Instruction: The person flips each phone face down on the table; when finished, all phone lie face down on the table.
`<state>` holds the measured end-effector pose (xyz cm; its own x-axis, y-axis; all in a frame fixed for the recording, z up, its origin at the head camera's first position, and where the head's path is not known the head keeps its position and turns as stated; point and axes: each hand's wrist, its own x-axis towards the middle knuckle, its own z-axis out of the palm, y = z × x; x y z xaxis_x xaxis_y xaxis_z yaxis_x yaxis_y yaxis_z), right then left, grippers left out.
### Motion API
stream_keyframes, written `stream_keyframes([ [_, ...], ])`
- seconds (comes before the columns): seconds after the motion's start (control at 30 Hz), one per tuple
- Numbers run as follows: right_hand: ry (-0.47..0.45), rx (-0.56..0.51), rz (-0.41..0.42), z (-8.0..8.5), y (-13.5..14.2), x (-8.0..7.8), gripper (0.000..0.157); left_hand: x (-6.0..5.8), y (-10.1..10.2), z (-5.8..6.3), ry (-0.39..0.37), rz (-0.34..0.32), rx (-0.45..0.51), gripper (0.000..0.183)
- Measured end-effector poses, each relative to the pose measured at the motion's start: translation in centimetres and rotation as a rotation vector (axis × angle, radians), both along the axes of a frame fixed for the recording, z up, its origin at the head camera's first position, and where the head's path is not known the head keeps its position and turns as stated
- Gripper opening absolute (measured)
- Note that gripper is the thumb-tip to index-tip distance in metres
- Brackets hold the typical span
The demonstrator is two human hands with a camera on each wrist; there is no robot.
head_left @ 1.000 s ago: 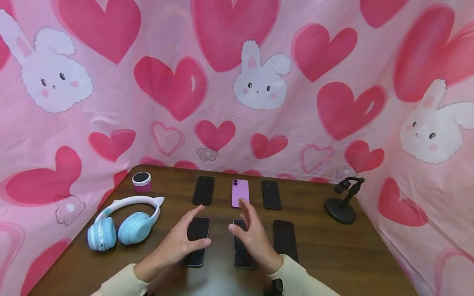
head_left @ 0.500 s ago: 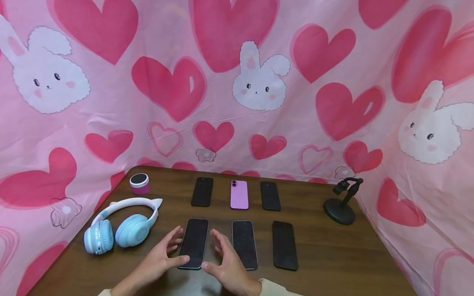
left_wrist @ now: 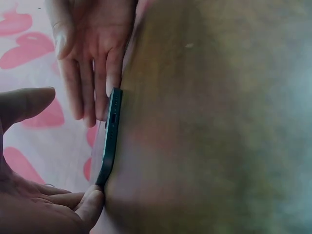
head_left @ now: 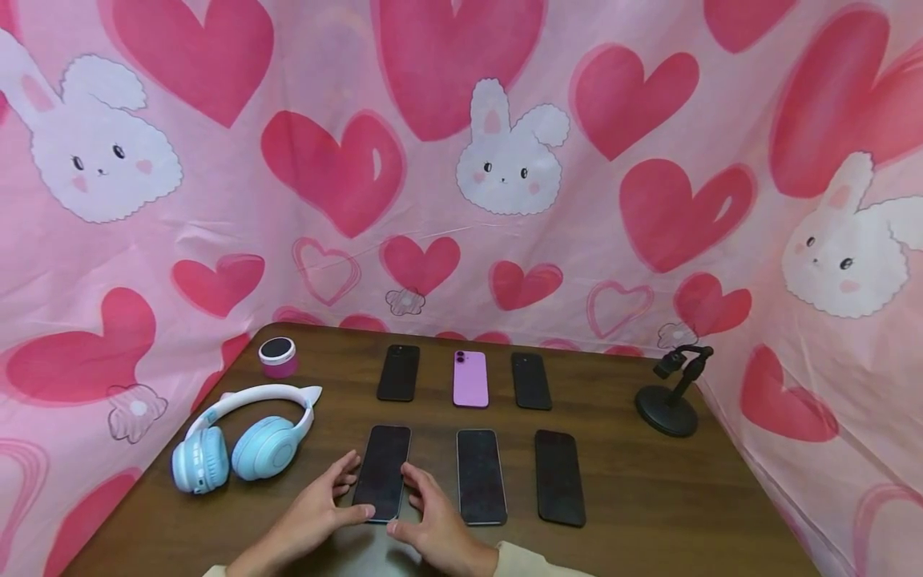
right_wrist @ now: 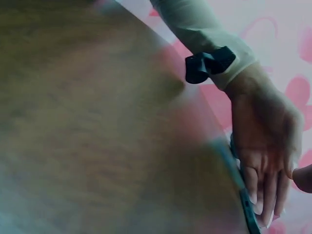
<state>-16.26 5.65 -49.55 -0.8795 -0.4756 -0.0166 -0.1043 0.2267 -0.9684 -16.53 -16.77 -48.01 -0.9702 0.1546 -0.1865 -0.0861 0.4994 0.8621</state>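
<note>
A dark phone (head_left: 384, 471) lies screen up at the front left of the table, between my two hands. At its left edge is my left hand (head_left: 312, 506), the thumb by the lower left corner. My right hand (head_left: 441, 521) stands at its right edge, thumb near the lower right corner. In the left wrist view, left fingers (left_wrist: 90, 204) touch one end of the phone (left_wrist: 111, 131), whose port shows, and a right fingertip is at the other end. A second dark phone (head_left: 481, 477) and a third black phone (head_left: 559, 478) lie to the right.
Behind lie a black phone (head_left: 398, 373), a pink phone (head_left: 471, 379) and another black phone (head_left: 531, 381), backs up. Blue-and-white cat-ear headphones (head_left: 265, 449) and a small pink speaker (head_left: 278, 362) stand left. A black stand (head_left: 667, 410) is at the right, before the heart-patterned cloth (head_left: 332, 172).
Both hands came down and the right hand shifted left, from over the middle phone to the front left phone. In the last half second they closed in on its edges. The phones stayed put.
</note>
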Motion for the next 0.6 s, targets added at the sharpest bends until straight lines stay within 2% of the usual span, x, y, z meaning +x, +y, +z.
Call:
stream_keyframes([
  [0.17, -0.059, -0.041, -0.028, 0.15, -0.32, -0.24, 0.075, -0.33, 0.03, 0.02, 0.013, -0.019, -0.011, 0.093],
  [0.6, -0.246, -0.159, -0.063, 0.45, -0.95, -0.19, 0.074, -0.22, 0.31, 0.14, 0.008, 0.010, 0.024, 0.091],
])
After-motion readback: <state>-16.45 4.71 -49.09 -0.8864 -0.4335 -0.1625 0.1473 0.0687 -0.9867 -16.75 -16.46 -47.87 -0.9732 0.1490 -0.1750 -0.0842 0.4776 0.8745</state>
